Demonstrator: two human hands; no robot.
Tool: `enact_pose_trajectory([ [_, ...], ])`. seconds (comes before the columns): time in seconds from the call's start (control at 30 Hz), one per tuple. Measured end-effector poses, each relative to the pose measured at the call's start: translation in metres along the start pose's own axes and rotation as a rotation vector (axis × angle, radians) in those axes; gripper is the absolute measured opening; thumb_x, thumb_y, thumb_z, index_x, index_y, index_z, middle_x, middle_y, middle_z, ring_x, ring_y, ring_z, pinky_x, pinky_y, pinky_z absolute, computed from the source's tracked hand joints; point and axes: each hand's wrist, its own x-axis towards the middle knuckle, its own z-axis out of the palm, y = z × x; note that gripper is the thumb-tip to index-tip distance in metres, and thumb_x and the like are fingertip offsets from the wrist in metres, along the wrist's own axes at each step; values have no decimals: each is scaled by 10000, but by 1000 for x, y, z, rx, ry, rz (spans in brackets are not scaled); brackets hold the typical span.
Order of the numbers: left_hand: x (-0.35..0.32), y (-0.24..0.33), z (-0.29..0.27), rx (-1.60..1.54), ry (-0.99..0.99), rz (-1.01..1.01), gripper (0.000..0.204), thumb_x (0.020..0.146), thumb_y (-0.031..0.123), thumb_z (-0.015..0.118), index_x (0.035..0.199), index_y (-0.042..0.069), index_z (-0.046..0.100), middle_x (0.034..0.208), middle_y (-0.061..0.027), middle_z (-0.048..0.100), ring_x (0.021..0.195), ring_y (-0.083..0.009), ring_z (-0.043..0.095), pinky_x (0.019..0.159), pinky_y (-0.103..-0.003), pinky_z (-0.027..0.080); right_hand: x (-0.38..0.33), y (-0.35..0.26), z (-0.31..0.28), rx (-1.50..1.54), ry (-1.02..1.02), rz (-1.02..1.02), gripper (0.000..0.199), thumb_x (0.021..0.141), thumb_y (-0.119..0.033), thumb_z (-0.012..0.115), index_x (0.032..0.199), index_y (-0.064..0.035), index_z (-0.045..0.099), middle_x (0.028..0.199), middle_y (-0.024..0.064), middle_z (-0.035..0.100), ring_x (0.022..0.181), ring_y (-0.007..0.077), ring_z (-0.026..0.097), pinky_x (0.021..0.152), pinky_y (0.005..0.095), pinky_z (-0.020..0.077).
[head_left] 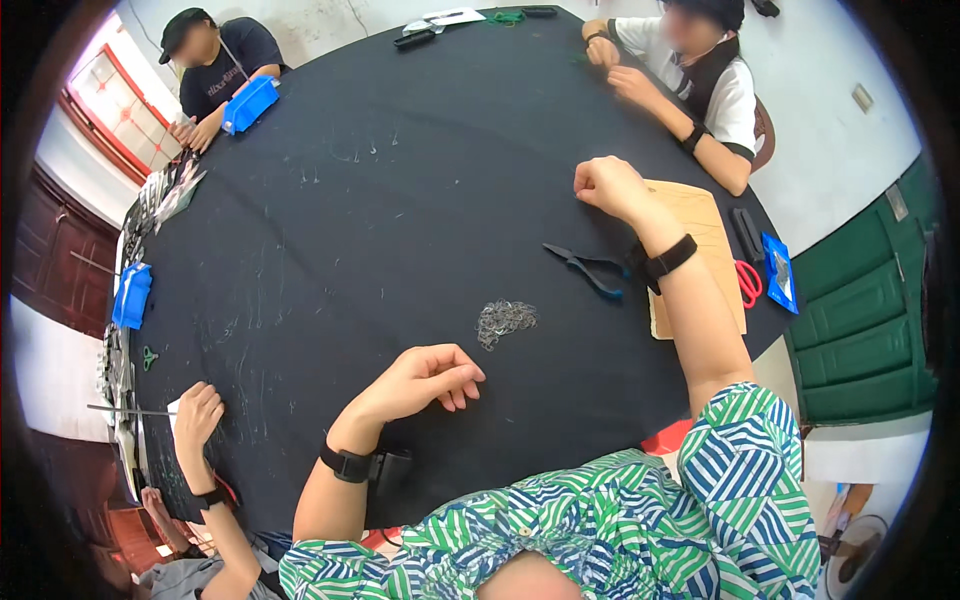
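Observation:
My left hand (pixel 422 384) hovers over the near part of the black-covered table, its fingers curled and the thumb against the index finger. Whatever it may pinch is too small to make out. Just beyond it lies a small heap of silvery wire links (pixel 507 320). Farther off to the right, my right hand (pixel 612 187) is stretched forward with its fingers bent inward and closed. Its fingertips are mostly hidden, so any small thing in them cannot be seen. Pliers with dark jaws and blue-black handles (pixel 588 268) rest on the cloth between the heap and my right forearm.
Under my right forearm is a brown board (pixel 700 225); beside it are red-handled scissors (pixel 750 285), a blue packet (pixel 779 272) and a black case (pixel 746 235). Co-workers sit around the table (pixel 330 230). Blue trays (pixel 251 104) and green scissors (pixel 150 357) lie along its left side.

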Motion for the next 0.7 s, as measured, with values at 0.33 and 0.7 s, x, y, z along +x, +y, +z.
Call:
enact_pose_trajectory([
  [0.33, 0, -4, 0, -61, -5, 41, 227, 1027, 214, 564, 1039, 11, 663, 862, -36, 701, 710, -63, 640, 617, -201, 527, 7, -9, 23, -303, 40, 13, 58, 736, -99, 728, 780, -63, 716, 777, 145, 703, 799, 327, 694, 736, 432, 554],
  [0.7, 1, -5, 1, -40, 26, 51, 230, 1028, 218, 559, 1036, 11, 659, 863, -45, 702, 706, -73, 643, 615, -206, 528, 9, 3, 31, -288, 52, 16, 50, 733, -56, 661, 736, -63, 711, 763, 169, 695, 789, 347, 695, 745, 432, 560],
])
